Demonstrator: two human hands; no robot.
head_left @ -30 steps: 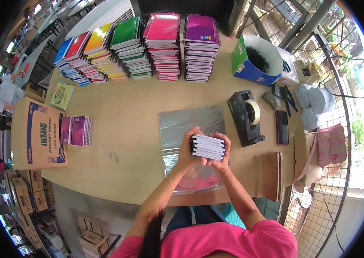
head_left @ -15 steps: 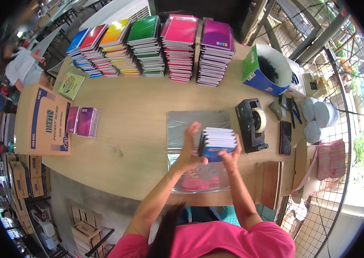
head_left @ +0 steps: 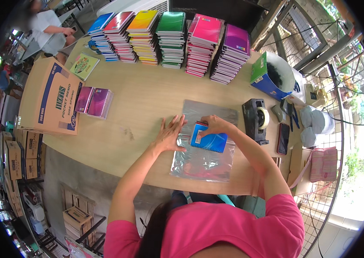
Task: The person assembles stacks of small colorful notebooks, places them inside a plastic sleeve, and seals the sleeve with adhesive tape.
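A small stack of blue spiral notebooks (head_left: 212,141) lies cover up on clear plastic sheets (head_left: 203,168) near the table's front edge. My right hand (head_left: 216,125) grips the stack from its far side, thumb on the cover and fingers bent over the edge. Just left of the notebooks, my left hand (head_left: 170,136) is open, its fingers spread over the table and the edge of the plastic. It holds nothing.
Tall notebook stacks (head_left: 171,41) in several colours line the far side. At left are a cardboard box (head_left: 48,103) and small purple notebooks (head_left: 99,103). On the right stand a tape dispenser (head_left: 252,118), a phone (head_left: 283,138), pliers (head_left: 294,118) and a cut-open box (head_left: 272,79).
The notebook stack was tilted up between both hands; now it lies flat on the plastic with its cover showing. My left hand has come off it to the left.
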